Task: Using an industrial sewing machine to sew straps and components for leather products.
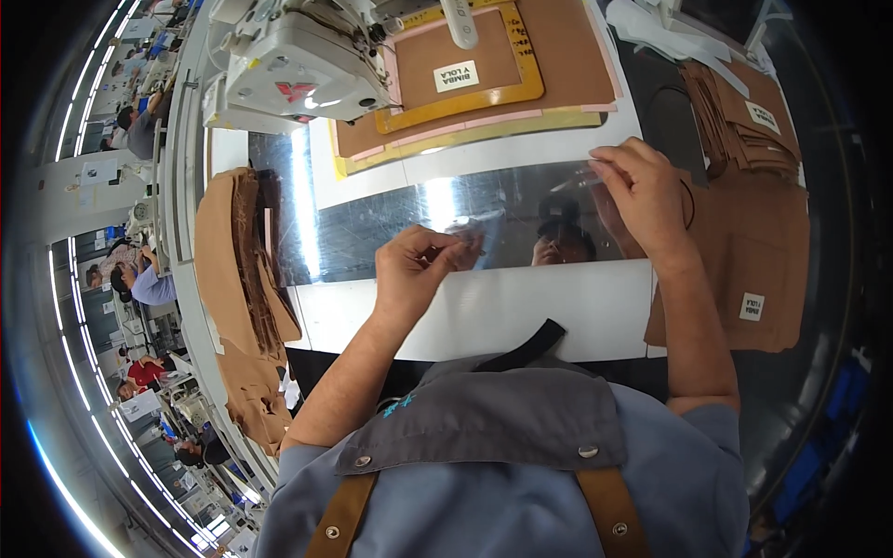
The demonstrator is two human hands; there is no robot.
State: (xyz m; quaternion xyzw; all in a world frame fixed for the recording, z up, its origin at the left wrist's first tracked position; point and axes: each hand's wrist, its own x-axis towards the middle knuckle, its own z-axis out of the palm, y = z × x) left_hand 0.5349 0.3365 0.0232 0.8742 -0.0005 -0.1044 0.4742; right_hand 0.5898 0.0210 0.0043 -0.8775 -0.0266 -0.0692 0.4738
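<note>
Handwork over a shiny metal plate (358,244) is what I have before me, and I judge the step in hand to be fine fingertip work with something thin. The plate lies across the white bench (484,325), between me and the sewing machine (302,74) at far left. My left hand (406,272) is above its near edge, thumb and forefinger drawn together. A faint clear streak (482,221) shows just beyond those fingertips; film or mere reflection, I cannot tell, so I cannot say whether that grip is grasping anything. My right hand (644,191) is raised over the plate's right end, thumb and forefinger close together; whether that grip holds something clear or is released, I cannot tell either. The hands are well apart.

On the far side, a yellow frame (528,79) rests over a brown panel (419,56) bearing a white label (456,76), beside the machine's head. Brown pieces (223,251) are stacked to the left; more stand in a far-right pile (735,116), with a labelled brown sheet (726,270) nearer on the right.

As I judge it, the next move calls for light, level fingers and a sure pinch, since anything this clear is hard to see against the plate's glare.
</note>
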